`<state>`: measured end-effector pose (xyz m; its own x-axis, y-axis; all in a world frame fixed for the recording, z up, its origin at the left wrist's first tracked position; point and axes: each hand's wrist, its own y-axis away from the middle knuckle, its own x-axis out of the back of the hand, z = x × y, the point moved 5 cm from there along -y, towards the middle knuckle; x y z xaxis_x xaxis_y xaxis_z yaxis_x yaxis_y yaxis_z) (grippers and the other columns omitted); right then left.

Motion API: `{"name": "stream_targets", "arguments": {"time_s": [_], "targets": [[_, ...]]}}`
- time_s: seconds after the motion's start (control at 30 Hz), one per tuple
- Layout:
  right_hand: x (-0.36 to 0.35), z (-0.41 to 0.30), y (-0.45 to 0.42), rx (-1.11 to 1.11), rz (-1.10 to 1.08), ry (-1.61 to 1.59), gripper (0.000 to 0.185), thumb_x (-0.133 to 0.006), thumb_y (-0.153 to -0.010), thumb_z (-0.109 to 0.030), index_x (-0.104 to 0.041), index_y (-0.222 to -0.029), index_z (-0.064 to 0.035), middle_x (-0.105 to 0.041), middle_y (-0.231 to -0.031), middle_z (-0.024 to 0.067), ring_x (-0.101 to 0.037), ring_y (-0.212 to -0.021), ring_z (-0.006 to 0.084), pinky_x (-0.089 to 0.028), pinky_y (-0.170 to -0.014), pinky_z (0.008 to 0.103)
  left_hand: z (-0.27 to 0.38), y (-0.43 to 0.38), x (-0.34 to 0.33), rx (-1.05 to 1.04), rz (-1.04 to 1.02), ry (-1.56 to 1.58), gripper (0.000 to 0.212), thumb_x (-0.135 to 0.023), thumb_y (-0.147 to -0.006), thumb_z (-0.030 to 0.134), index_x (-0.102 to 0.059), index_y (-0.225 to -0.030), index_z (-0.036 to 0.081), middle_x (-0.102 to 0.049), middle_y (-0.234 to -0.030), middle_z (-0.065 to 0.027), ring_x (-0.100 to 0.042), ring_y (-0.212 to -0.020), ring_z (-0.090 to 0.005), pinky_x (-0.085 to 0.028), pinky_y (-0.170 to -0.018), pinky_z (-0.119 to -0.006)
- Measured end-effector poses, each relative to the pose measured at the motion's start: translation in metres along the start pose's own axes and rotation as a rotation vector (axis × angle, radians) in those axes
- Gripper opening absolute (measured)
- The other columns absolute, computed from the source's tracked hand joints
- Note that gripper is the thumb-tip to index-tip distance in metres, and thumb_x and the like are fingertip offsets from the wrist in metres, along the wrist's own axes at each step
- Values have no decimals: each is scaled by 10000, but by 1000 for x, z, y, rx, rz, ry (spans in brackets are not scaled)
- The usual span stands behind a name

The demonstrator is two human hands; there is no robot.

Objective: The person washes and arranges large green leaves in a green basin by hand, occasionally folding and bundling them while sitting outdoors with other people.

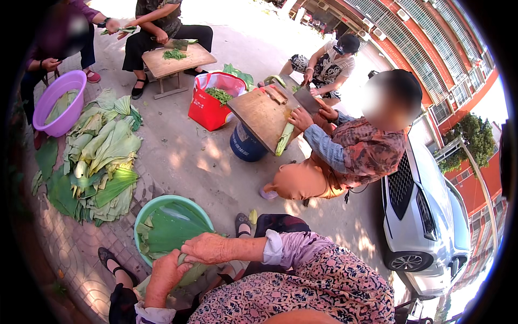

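Observation:
My left hand point(166, 276) and my right hand point(210, 248) are close together at the near rim of a light green plastic basin point(208, 214). Both pinch a folded pale green leaf point(192, 276), which hangs below my fingers; part of it is hidden by the hands. Inside the basin lies a broad dark green leaf point(178, 227), shiny on its surface, with paler, crumpled leaf pieces along the left side. My floral apron point(291, 287) fills the area below my right arm.
A heap of large wilted leaves point(101, 162) lies on the paving. Beyond are a purple basin point(60, 103), a red bag of chopped greens point(212, 105), and cutting boards point(263, 115) where people use cleavers point(306, 101). A white car point(425, 214) stands at right.

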<state>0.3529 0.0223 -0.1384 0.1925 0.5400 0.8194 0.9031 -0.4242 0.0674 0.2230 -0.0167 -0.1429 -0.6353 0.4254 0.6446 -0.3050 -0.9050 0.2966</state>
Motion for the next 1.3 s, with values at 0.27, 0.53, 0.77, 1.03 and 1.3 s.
{"name": "stream_targets", "arguments": {"time_s": [0.27, 0.53, 0.77, 1.03, 1.3], "targets": [[5, 8, 0, -215, -116, -134, 319, -490, -893, -321, -518, -883, -3, -600, -744, 211, -590, -749, 393, -467, -661, 471, 26, 6, 2, -214, 218, -287, 404, -765, -636, 231, -521, -901, 49, -584, -828, -157, -575, -814, -372, -439, -686, -455], [-4, 5, 0, 52, 34, 2, 295, -513, -879, -340, -483, -912, -48, -549, -783, 145, -568, -755, 360, -452, -664, 454, 1, -1, -11, -11, 65, -257, 333, -714, -706, 259, -532, -869, 33, -622, -808, -172, -605, -778, -363, -458, -672, -464], [-11, 3, 3, 42, 46, 98, 256, -539, -855, -290, -479, -878, -42, -542, -794, 119, -579, -762, 330, -473, -658, 424, -3, -5, -6, -62, -37, -41, 351, -696, -735, 279, -554, -961, 52, -634, -855, -174, -600, -838, -379, -469, -722, -444], [-2, 13, 6, -176, -155, -106, 299, -496, -895, -313, -503, -901, -14, -584, -787, 209, -581, -769, 403, -462, -679, 474, 13, -2, -13, -162, 111, -391, 365, -730, -674, 246, -524, -905, 53, -603, -856, -122, -598, -836, -318, -437, -748, -434], [-9, 22, 3, -128, -192, -267, 313, -494, -899, -332, -503, -944, -23, -578, -813, 212, -572, -807, 408, -448, -707, 478, 4, -1, -17, -99, 81, -273, 362, -710, -701, 247, -505, -920, 44, -611, -837, -155, -593, -819, -360, -455, -704, -449]]}}
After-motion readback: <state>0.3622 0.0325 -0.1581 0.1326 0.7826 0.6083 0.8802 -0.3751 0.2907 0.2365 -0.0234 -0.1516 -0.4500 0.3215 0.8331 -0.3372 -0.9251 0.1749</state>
